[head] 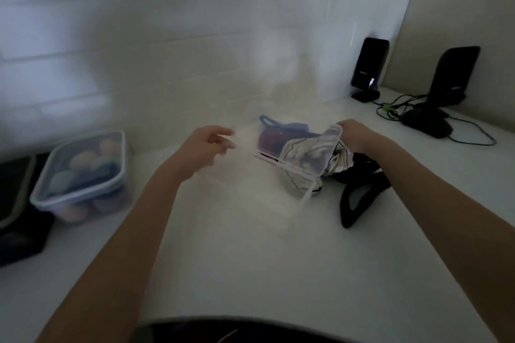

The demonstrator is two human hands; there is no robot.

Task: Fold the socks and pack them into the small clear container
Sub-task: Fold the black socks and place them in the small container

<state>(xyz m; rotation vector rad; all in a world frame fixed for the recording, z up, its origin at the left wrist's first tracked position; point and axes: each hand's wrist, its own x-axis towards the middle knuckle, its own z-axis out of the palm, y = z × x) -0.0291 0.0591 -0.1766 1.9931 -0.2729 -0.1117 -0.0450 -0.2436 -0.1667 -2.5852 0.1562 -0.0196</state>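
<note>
The small clear container lies tipped on the white counter, its opening towards me. Inside are a white striped sock, a maroon sock and a blue one. My right hand grips the container's far right corner, fingers curled over the rim. My left hand is blurred, hovering by the container's smeared left side with fingers loosely bent; whether it holds anything is unclear. Black socks lie on the counter just right of the container.
A lidded clear box of rolled socks stands at the left, beside a dark block. At the back right stand two black speakers, a mouse and cables. A tiled wall rises behind.
</note>
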